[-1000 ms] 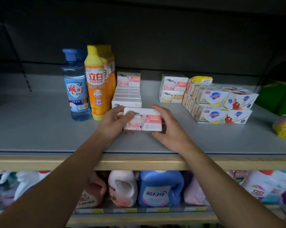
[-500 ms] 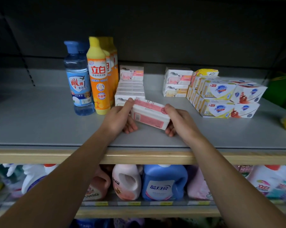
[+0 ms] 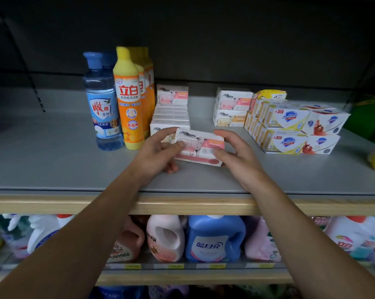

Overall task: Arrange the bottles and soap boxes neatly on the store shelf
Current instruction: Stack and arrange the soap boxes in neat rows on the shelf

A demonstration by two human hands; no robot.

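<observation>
On the grey shelf (image 3: 52, 160), front centre: both hands hold one pink-and-white soap box (image 3: 200, 147) by its ends. Left hand (image 3: 155, 157) pinches the left end, thumb across the printed face; right hand (image 3: 236, 157) curls round the right end. Box is tilted, printed face up toward the camera, its lower edge at or just above the shelf; contact cannot be told.

Step in hand, by judgement: facing and seating this box at the front of the row of like boxes (image 3: 171, 117) just behind it. Next move calls for tipping it to match the row, squaring its long edge, and sliding it back until it touches the front box without nudging the orange bottle (image 3: 129, 108) beside the row.

Counts:
- Blue bottles (image 3: 101, 108): two, one behind the other.
- Orange bottles: three at least; the row's depth is hidden.
- Pink soap boxes: one held; five or so in the row; the back one stands up.
- Separate stack of two (image 3: 232, 108), well to the right.
- Blue-shield boxes (image 3: 290, 126): two tiers; exact count not readable.
- One yellow packet (image 3: 270, 96) on top.
</observation>
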